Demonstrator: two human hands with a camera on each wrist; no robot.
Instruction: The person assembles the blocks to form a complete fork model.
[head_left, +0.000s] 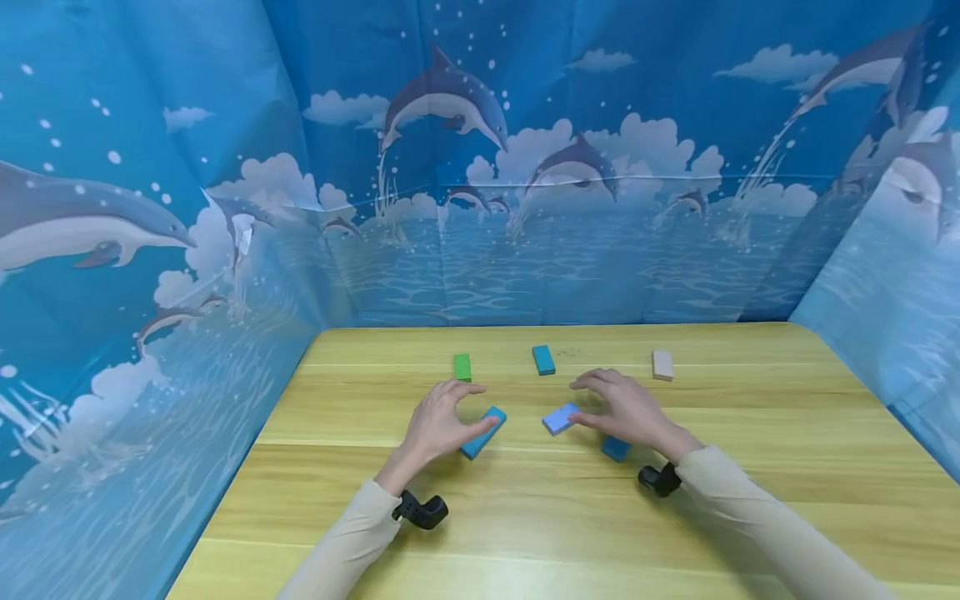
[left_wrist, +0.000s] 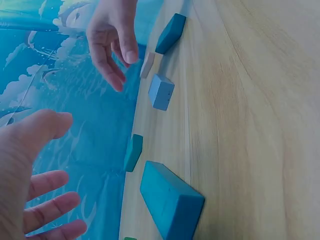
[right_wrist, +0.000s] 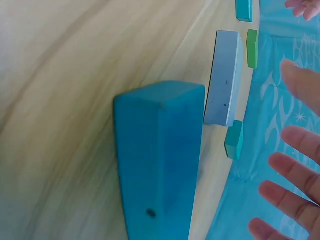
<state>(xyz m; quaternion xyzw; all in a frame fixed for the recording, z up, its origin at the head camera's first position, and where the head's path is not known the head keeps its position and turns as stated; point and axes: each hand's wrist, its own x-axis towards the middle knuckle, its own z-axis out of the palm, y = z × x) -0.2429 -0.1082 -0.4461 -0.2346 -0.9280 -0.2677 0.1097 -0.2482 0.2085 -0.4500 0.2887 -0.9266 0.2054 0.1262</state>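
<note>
My left hand [head_left: 441, 421] hovers with thumb and fingers spread over a long blue block [head_left: 472, 448]; nothing is in its grasp. In the left wrist view this blue block [left_wrist: 170, 200] lies on the wood below the fingers [left_wrist: 52, 212]. My right hand [head_left: 630, 408] is likewise spread and holds nothing. Its thumb overlaps the end of a light blue block [head_left: 557, 418] in the head view. Partly hidden beneath that hand lies a darker blue block [head_left: 615, 449], large and close in the right wrist view [right_wrist: 160, 150].
Along the far part of the wooden table [head_left: 540, 517] lie a green block [head_left: 462, 367], a teal block [head_left: 543, 360] and a pale pinkish block [head_left: 662, 365]. Dolphin-print sheeting [head_left: 525, 250] stands behind the table and along both sides.
</note>
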